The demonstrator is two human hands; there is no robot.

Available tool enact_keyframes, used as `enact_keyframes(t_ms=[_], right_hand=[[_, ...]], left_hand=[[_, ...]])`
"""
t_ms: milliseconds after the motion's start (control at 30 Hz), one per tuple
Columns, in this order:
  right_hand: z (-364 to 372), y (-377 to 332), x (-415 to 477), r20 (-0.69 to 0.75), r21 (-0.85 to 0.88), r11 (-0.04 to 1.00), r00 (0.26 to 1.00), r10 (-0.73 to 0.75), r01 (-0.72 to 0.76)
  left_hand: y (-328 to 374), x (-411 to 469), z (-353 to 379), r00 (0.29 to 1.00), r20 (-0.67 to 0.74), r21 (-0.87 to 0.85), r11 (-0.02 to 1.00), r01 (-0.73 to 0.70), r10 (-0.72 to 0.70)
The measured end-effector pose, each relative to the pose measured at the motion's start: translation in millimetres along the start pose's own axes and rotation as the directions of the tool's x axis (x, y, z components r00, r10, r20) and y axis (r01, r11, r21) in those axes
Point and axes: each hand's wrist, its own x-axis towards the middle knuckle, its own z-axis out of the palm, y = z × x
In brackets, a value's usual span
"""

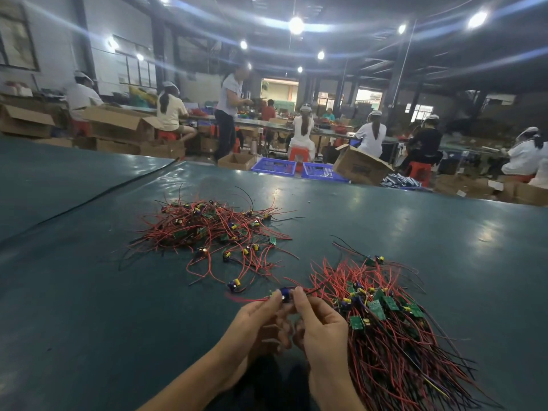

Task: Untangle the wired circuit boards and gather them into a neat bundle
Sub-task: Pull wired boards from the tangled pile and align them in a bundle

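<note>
A tangled pile of wired circuit boards, red and black wires with small green boards and yellow-blue parts, lies in the middle of the dark green table. A combed bundle of wired boards lies at the right, its wires trailing toward me. Between the two, my left hand and my right hand pinch one small board with a blue part at their fingertips, just above the table. Its red wire trails left.
A black cable crosses the table at the far left. Beyond the table's far edge stand blue crates and cardboard boxes. Several people sit at benches further back.
</note>
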Motion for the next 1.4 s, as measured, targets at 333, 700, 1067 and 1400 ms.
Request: enact_keyframes(t_ms=[333,700,1067,1400], right_hand=[[-1.2,-6.7,5.7,-0.181,0.144,0.981,0.971,0.157,-0.132],[-19.0,-10.3,14.1,-0.273,0.275,0.957,0.947,0.17,-0.093],[-3.6,-9.2,4.9,-0.127,0.099,0.993,0.989,0.079,-0.067],[-9.5,-7.0,1.1,0.015,0.048,0.999,1.0,0.012,-0.012]], left_hand=[[1.5,1.0,-0.1,0.955,-0.12,0.167,0.954,-0.249,0.271],[1.5,4.7,-10.2,0.96,-0.114,0.079,0.965,-0.249,0.257],[-2.2,7.1,-11.2,0.976,-0.042,0.133,0.969,-0.207,0.214],[8.2,7.0,-19.1,0.995,-0.068,-0.106,0.991,-0.077,0.07]])
